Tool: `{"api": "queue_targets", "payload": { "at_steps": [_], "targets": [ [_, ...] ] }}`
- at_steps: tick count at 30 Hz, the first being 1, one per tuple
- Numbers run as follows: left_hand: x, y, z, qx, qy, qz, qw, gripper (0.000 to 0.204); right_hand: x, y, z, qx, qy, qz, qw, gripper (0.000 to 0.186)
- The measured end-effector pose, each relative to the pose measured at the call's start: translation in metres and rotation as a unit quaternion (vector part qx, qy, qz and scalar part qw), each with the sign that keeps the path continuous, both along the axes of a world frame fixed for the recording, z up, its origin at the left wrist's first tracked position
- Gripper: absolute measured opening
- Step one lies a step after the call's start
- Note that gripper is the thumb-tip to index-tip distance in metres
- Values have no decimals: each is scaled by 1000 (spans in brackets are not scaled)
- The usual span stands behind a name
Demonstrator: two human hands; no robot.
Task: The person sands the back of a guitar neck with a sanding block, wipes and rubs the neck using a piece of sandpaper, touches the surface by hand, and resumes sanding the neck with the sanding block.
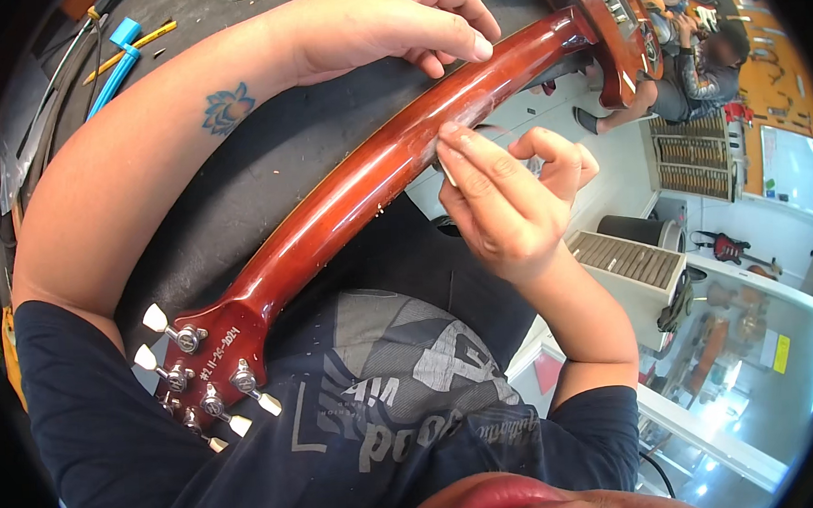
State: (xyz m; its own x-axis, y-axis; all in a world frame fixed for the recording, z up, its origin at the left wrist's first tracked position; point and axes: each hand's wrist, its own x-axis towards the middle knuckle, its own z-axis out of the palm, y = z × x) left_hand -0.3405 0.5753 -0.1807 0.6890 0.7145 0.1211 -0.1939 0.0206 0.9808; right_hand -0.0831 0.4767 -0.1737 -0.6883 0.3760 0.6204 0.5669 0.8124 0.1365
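A glossy red-brown guitar neck (330, 198) runs diagonally across the view, its back facing up. The headstock (214, 356) at the lower left carries silver tuners with cream buttons, and the guitar body (611, 36) is at the upper right. A dull, whitish patch marks the neck's near side. My right hand (509, 198) presses its pinched fingertips against that patch; a thin edge shows under them, too hidden to name. My left hand (395, 29) rests at the neck's far edge near the body, fingers loosely bent and apart, thumb touching the wood.
On the dark bench (265, 183) lie a yellow pencil (143, 49), a blue plastic tool (121, 67) and cables (54, 107). Slatted storage units (627, 261) stand to the right. Beyond them another person (705, 73) sits before a wall of hanging tools (773, 60).
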Motion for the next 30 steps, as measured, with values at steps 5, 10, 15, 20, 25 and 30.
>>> {"api": "queue_targets", "payload": {
  "at_steps": [5,10,15,20,25,30],
  "targets": [
    [1,0,2,-2,3,0,1000,57,7,11,0,19,14,-6,1000,32],
    [0,-2,-4,-22,-36,-19,999,58,9,9,-10,4,20,1,1000,32],
    [-4,1,-2,-27,10,-13,999,60,-2,-13,-1,-17,-10,6,1000,44],
    [1,-8,10,56,43,70,995,48,7,-6,-10,-6,14,17,1000,40],
    [1,-12,8,28,50,60,997,41,11,-19,12,-5,72,103,992,28],
    [23,-48,21,372,297,109,873,71,67,-17,51,8,130,13,991,23]
  ]
}}
